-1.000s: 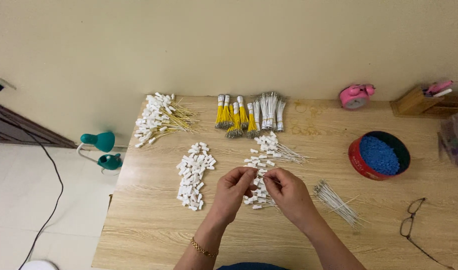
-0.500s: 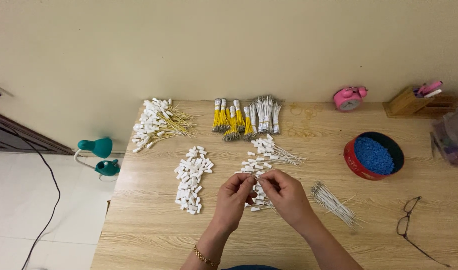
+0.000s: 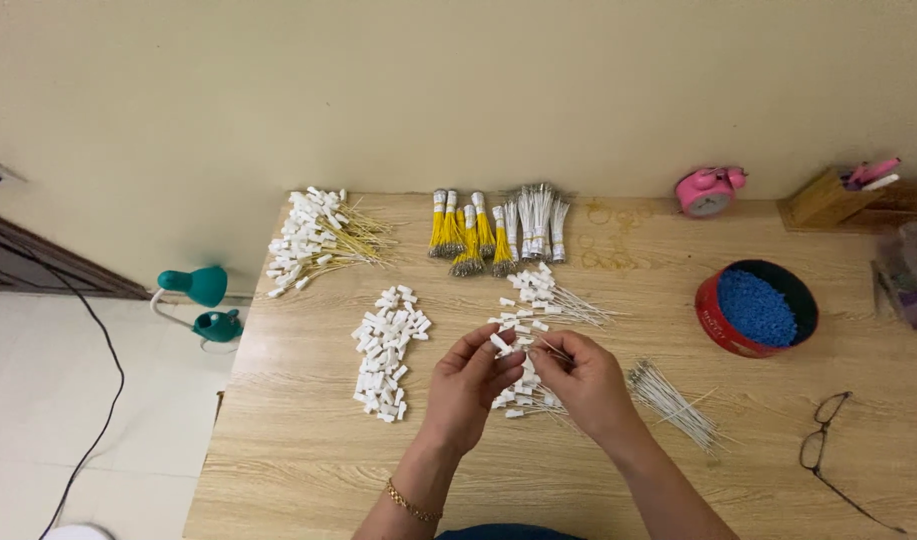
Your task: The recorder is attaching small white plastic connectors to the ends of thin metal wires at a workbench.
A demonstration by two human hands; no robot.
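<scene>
- Two hands meet above the middle of the wooden table (image 3: 278, 470): our left hand (image 3: 465, 385) pinches a small white cap (image 3: 499, 342) between thumb and fingertips, and our right hand (image 3: 590, 385) closes narrowly on a thin white wire (image 3: 548, 347) aimed at that cap.
- Compared with one second ago, the hands sit in nearly the same spot over the same heap; the cap now stands clear above the left fingertips, where before both hands were pressed together.
- We judge from this that one cap-to-wire joining is in hand, with the cap not yet seated.
- The held cap hovers just above the pile of capped wires (image 3: 526, 385), which reaches back towards the far edge.
- A heap of loose white caps (image 3: 386, 350) lies to the left, and a fan of bare wires (image 3: 673, 405) lies to the right.
- At the far edge we see a heap of yellow-stemmed capped wires (image 3: 313, 238) and tied yellow and white bundles (image 3: 493, 230).
- A red tin of blue beads (image 3: 758, 308), a pink alarm clock (image 3: 708, 190), a wooden pen holder (image 3: 828, 198) and spectacles (image 3: 828, 440) occupy the right side.
- A green desk lamp (image 3: 203, 300) stands off the left edge, before a plain cream wall (image 3: 458, 90).
</scene>
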